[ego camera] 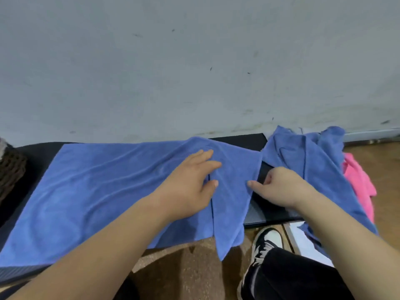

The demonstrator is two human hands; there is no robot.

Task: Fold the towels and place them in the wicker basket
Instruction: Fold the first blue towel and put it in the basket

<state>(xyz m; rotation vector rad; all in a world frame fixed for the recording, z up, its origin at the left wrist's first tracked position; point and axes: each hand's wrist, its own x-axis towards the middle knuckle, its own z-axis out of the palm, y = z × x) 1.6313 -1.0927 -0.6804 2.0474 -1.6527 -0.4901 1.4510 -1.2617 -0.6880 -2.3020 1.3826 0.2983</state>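
— Towel (97, 191) where, exactly?
— Blue, spread flat on the table (244, 140), under the left hand (188, 182). Fingers straight, pressing down beside a fold.
— And the right hand (281, 187)?
— Thumb on the towel's right edge, fingers curled beside it. Pinching or not, I can't tell. Beyond those fingers, a pile (303, 161) of blue towels. Far left of the left fingers, the basket (10, 172).

basket (9, 169): cut by left edge | pink towel (358, 182): partly behind pile (313, 161) | right hand (281, 187): fingertips hidden at towel (108, 191) edge
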